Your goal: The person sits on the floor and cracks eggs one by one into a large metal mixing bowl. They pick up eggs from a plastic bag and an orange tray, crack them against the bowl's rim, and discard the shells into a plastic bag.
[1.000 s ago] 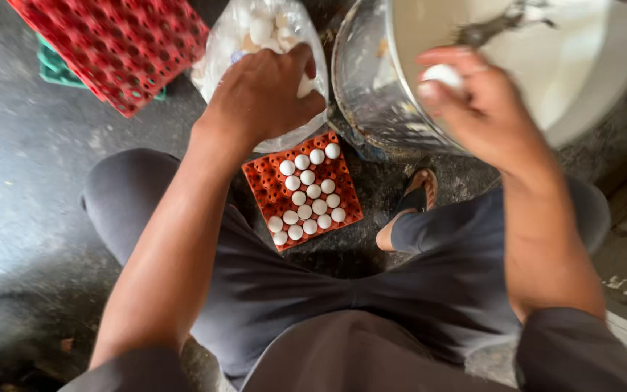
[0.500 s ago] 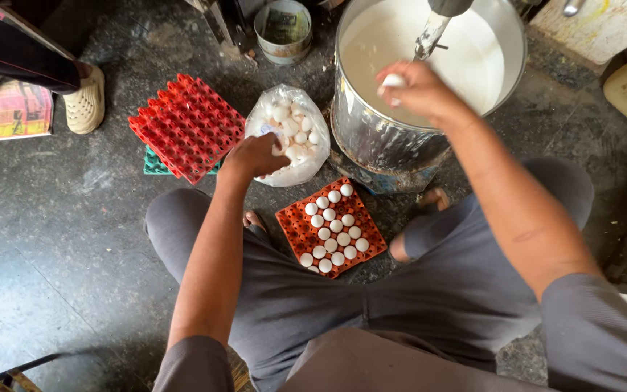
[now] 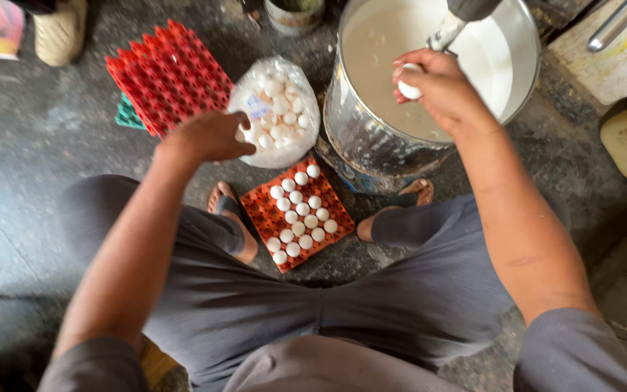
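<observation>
Dark floor, you squatting by the pot point(image 3: 371, 138).
Your right hand point(image 3: 437, 91) is pinching an egg point(image 3: 408, 88) over it; left hand point(image 3: 212, 136), fingers curled, is touching the bag point(image 3: 277, 109) beside it.

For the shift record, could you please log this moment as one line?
left hand: at bag of eggshells | right hand: holds white egg over metal pot of batter | egg tray: between feet
</observation>
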The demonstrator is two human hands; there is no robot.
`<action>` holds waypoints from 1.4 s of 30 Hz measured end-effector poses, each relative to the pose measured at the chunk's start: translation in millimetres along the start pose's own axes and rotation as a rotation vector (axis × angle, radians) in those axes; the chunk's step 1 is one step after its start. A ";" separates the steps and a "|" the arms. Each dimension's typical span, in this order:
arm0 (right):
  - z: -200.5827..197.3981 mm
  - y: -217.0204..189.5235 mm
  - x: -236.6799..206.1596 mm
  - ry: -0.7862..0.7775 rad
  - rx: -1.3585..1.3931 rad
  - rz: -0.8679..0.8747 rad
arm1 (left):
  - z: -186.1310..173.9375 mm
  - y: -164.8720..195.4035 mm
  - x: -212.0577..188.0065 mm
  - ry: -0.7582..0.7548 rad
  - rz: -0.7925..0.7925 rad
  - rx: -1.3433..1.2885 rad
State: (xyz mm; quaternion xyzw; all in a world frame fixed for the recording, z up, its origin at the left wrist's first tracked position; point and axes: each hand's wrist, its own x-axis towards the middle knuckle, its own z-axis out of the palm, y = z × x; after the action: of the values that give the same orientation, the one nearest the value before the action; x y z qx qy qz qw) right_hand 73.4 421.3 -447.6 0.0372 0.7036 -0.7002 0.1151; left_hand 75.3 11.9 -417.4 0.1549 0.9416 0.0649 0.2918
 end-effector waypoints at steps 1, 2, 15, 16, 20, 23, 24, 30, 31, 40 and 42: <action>-5.8 -3.5 -7.4 0.002 0.107 0.029 | -1.8 1.0 0.3 0.026 0.043 0.007; -8.6 -7.1 -13.6 0.001 0.143 0.043 | -2.6 1.4 0.8 0.051 0.089 0.018; 15.6 -31.6 -20.8 0.142 0.057 0.163 | 23.4 -25.9 45.5 0.090 0.198 0.008; 16.4 -30.3 -16.8 0.157 0.037 0.187 | 24.4 -29.5 48.3 0.106 0.209 0.019; 23.1 -25.0 0.7 0.060 0.030 0.166 | 33.8 -42.7 47.5 0.179 0.202 0.015; 31.5 -27.5 13.3 0.084 -0.011 0.148 | 32.8 -45.8 47.4 0.142 0.177 0.022; 34.6 -28.5 14.6 0.075 -0.014 0.159 | 32.7 -46.5 45.4 0.143 0.171 0.006; 49.1 -35.2 17.4 0.080 -0.032 0.186 | 35.8 -38.3 37.9 0.088 0.187 -0.013; 50.1 -35.4 17.3 0.097 -0.035 0.190 | 36.0 -37.4 38.5 0.081 0.188 -0.009; 54.9 -53.7 -3.8 0.157 -0.749 -0.288 | 26.4 -23.6 43.3 0.018 0.187 0.028; 51.6 -67.1 -17.9 0.267 -0.891 -0.387 | 25.8 -21.8 45.3 0.014 0.187 0.038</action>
State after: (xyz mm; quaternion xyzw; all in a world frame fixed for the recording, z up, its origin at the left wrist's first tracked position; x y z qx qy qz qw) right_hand 82.1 370.8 -377.8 -0.0574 0.9368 -0.3294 -0.1029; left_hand 49.0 7.1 -467.2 0.2470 0.9261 0.0751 0.2751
